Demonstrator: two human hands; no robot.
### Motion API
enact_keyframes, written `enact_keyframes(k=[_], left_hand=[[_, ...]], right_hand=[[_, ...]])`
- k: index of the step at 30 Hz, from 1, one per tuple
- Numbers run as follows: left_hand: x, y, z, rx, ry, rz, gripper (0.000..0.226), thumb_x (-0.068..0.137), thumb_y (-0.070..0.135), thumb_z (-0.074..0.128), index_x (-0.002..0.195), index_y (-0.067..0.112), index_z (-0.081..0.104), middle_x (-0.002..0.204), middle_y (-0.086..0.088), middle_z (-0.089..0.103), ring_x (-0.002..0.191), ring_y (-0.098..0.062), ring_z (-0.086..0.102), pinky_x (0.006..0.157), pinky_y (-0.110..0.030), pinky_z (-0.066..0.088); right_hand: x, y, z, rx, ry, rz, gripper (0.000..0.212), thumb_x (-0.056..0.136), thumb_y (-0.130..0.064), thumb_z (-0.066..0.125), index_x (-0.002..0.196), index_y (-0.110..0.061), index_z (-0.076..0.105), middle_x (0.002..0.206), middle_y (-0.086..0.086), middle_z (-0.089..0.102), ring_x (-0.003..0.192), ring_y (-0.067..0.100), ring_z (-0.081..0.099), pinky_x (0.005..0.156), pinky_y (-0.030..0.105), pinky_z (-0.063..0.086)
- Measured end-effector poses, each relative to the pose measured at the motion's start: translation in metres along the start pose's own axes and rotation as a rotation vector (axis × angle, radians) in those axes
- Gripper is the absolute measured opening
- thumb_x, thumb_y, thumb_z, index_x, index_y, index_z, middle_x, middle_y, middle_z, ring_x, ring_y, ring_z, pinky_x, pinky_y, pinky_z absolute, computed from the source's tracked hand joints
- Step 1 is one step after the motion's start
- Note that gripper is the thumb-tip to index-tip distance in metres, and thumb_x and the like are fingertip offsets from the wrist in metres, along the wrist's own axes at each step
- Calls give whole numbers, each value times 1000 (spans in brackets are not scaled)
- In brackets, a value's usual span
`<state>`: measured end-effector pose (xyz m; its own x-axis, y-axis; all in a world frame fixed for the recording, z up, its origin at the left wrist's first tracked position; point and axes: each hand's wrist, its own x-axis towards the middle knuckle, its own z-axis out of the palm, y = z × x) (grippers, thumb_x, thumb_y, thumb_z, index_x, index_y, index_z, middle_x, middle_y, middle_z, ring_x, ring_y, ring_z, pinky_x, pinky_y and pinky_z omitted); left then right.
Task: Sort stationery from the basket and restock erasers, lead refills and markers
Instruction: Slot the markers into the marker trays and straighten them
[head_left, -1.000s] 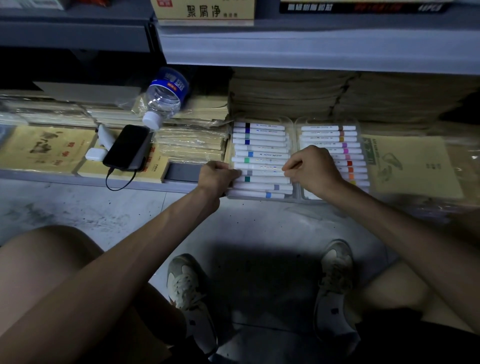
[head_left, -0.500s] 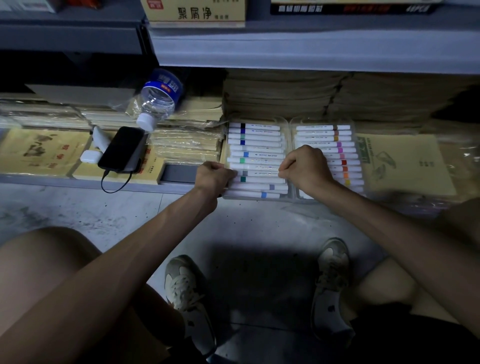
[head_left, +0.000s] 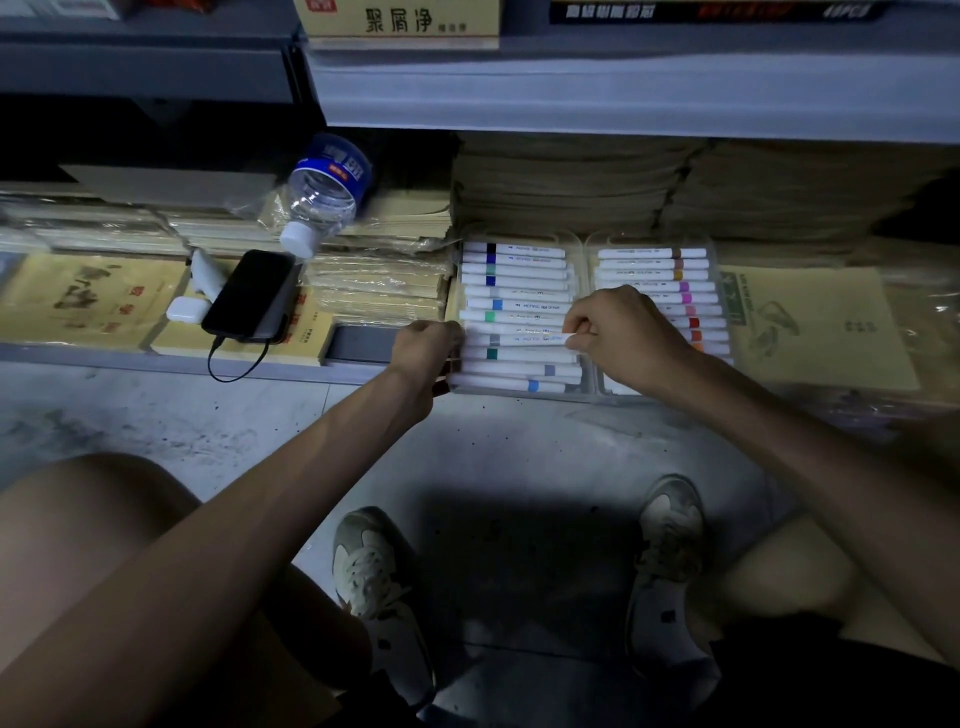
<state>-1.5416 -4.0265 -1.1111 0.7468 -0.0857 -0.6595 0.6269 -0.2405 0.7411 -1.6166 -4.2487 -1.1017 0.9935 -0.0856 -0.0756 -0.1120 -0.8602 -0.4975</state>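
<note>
- A flat yellow paper booklet (head_left: 88, 301) with a dark printed picture lay at the far left of the grey metal shelf (head_left: 156, 358).
- Just right of it sat a small rounded white plastic case (head_left: 184, 310). Beside that lay a glossy black slab-shaped phone (head_left: 249, 296), with a thin black cable (head_left: 234, 371) looping from its near end over the shelf lip.
- Behind the phone, a clear ribbed plastic water bottle (head_left: 322, 200) with a blue label and a white cap lay tilted, cap towards the phone. It rested on stacks of tan paper pads in crinkled clear wrap (head_left: 374, 283).
- The left hand (head_left: 426, 345) was curled against the left ends of the markers. Whether it gripped one could not be told.
- The left clear plastic tray (head_left: 519, 236) held smooth white cylindrical markers lying crosswise in a flat row, each with a narrow colour band.
- One white marker with a grey band (head_left: 524, 339) lay in the near half of that row, reaching from one hand to the other.
- The right hand (head_left: 628, 338) pinched that marker's right end between thumb and forefinger, the other fingers curled under.
- The right clear plastic tray (head_left: 654, 240) stood just beside the first. Its white markers had brown, pink, red and orange bands, and the right hand covered its near part.
- Farthest right, a matte yellow-green paper booklet (head_left: 831, 332) with a line drawing lay flat.
</note>
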Motion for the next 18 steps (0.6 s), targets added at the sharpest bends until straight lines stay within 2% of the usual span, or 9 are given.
enact_keyframes(k=[8, 12, 15, 18], left_hand=[[-1, 1, -2, -6, -6, -15, 29, 98, 17, 52, 123, 5, 64, 91, -8, 66, 67, -20, 61, 54, -25, 50], [-1, 0, -2, 7, -20, 12, 33, 94, 21, 65, 123, 4, 66, 90, -6, 67, 69, -19, 62, 56, -26, 50], [2, -3, -1, 39, -18, 25, 29, 87, 18, 76, 112, 6, 66, 94, -8, 70, 74, -21, 62, 57, -28, 52], [4, -5, 2, 26, 16, 28, 23, 86, 11, 78, 98, 14, 59, 93, -9, 68, 78, -23, 61, 61, -31, 53]], right_hand=[[-1, -4, -6, -18, 2, -12, 10, 92, -15, 72, 97, -7, 77, 89, 7, 73, 82, 16, 65, 78, 33, 55], [-3, -3, -3, 14, -27, 34, 7, 88, -11, 76, 94, -9, 79, 87, 5, 75, 83, 16, 69, 82, 34, 57], [-4, -3, 1, 57, 38, 61, 9, 85, -7, 77, 93, -9, 82, 89, 3, 77, 84, 14, 70, 83, 27, 55], [-3, -2, 4, 122, 85, 117, 12, 83, -4, 79, 91, -12, 83, 88, 1, 78, 82, 9, 70, 82, 26, 56]])
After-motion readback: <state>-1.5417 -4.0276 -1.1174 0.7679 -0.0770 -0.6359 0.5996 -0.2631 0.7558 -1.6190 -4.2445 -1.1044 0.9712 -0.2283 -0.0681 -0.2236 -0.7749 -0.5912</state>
